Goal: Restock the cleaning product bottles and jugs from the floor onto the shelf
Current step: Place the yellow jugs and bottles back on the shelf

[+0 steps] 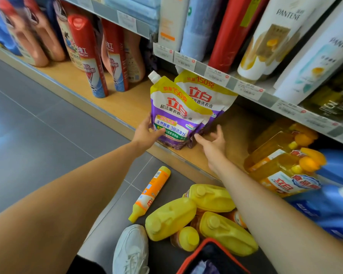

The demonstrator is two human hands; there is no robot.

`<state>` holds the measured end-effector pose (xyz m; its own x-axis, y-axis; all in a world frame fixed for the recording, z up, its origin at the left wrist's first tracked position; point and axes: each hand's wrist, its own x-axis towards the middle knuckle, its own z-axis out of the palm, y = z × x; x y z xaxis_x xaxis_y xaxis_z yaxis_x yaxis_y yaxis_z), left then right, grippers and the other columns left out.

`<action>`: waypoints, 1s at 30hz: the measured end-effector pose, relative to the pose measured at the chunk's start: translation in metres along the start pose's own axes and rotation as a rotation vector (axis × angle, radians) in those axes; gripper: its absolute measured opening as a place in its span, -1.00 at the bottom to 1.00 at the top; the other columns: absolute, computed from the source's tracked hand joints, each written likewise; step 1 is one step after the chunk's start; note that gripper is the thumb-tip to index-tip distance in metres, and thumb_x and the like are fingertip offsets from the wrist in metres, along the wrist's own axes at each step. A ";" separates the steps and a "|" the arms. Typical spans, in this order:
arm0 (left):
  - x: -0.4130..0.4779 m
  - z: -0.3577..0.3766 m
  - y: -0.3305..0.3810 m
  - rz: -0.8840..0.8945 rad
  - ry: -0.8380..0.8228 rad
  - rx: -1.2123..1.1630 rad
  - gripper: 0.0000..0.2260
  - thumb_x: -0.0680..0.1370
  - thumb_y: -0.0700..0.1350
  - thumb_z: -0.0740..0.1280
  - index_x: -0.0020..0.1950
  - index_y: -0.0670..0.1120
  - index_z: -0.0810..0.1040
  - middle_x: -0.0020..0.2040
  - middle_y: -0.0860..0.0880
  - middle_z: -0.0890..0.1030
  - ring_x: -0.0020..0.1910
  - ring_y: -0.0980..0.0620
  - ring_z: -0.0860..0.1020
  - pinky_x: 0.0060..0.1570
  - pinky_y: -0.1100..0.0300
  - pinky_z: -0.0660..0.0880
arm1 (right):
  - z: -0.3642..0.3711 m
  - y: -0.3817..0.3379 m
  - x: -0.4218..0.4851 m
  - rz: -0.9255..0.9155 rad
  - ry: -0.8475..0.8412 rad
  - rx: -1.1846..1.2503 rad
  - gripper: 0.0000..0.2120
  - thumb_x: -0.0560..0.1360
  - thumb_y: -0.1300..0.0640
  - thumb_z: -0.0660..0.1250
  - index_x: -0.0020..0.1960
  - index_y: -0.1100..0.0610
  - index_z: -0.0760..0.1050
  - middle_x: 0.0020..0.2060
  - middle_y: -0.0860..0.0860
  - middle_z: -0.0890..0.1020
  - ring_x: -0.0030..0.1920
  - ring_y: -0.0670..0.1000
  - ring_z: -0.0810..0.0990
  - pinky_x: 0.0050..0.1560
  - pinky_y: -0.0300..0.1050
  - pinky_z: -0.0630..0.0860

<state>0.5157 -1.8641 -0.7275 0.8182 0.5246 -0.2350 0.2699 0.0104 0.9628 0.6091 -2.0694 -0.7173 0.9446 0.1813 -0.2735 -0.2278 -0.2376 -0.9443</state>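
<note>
We are looking at two purple, white and yellow refill pouches standing upright at the front edge of the bottom wooden shelf. The front pouch is showing a white screw spout at its top left corner, a yellow band across the top with red print, a white middle with big red characters, and a purple lower half with a blue-and-green label patch. The rear pouch is standing just behind and to the right of it, overlapping, its top reaching up to the price strip of the shelf above.

Our left hand is gripping the front pouch's lower left side, thumb pressing on the label. Our right hand is hovering at the pouches' lower right corner with fingers spread, its grip released; we cannot tell whether the fingertips are touching the crumpled purple base.

Further left on the same shelf, red spray cans and pinkish jugs are standing. To the right, clear orange-yellow jugs and blue jugs are sitting on it. Above, white shampoo bottles are lining the upper shelf.

On the grey floor below, several yellow jugs are lying on their sides in a cluster, and an orange-and-yellow bottle is lying apart to their left. A white sneaker and a red-rimmed basket are showing at the bottom edge.
</note>
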 end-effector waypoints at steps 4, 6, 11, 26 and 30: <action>0.003 0.006 -0.004 -0.033 0.065 -0.012 -0.35 0.55 -0.07 0.47 0.57 0.02 0.25 0.27 0.01 0.54 0.29 0.00 0.55 0.16 -0.11 0.63 | -0.013 -0.005 0.023 -0.053 -0.130 -0.101 0.27 0.14 -0.06 0.69 0.58 -0.24 -0.08 0.51 -0.06 0.32 0.50 0.04 0.31 0.40 0.24 0.38; 0.007 0.005 -0.005 -0.059 0.072 -0.025 -0.36 0.55 -0.06 0.47 0.57 0.02 0.27 0.31 -0.02 0.55 0.26 0.00 0.57 0.12 -0.09 0.64 | -0.008 -0.009 0.033 -0.081 -0.235 -0.067 0.17 0.15 -0.01 0.69 0.55 -0.25 0.06 0.31 -0.20 0.50 0.36 -0.06 0.45 0.31 0.23 0.47; 0.010 0.006 -0.008 -0.058 0.100 -0.024 -0.40 0.54 -0.04 0.47 0.53 0.03 0.32 0.29 -0.02 0.55 0.23 0.00 0.58 0.06 -0.04 0.67 | 0.009 -0.009 0.038 -0.083 -0.364 0.050 -0.41 0.23 0.00 0.63 0.19 -0.26 0.51 -0.01 -0.37 0.65 0.20 -0.03 0.60 -0.03 0.12 0.67; -0.053 0.002 -0.122 -0.249 -0.431 1.058 -0.49 0.48 0.31 0.41 0.28 0.03 0.50 0.15 -0.03 0.61 0.05 -0.01 0.56 0.00 0.13 0.53 | -0.058 0.052 -0.050 -0.259 -0.463 -0.653 -0.56 0.39 0.02 0.57 0.24 0.07 0.61 0.04 -0.01 0.69 0.04 -0.03 0.66 0.17 0.00 0.58; -0.079 0.000 -0.150 -0.384 -0.515 1.217 -0.28 0.46 0.35 0.40 0.48 0.01 0.31 0.19 -0.06 0.55 -0.03 -0.03 0.64 -0.14 0.17 0.61 | -0.095 0.063 -0.069 -0.318 -0.582 -0.938 -0.58 0.40 -0.14 0.51 0.20 -0.01 0.64 0.12 -0.08 0.67 0.17 -0.03 0.59 0.22 -0.02 0.51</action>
<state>0.4102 -1.9068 -0.8537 0.6139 0.2833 -0.7368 0.5712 -0.8036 0.1670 0.5517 -2.1880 -0.7406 0.6198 0.7160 -0.3211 0.4980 -0.6752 -0.5442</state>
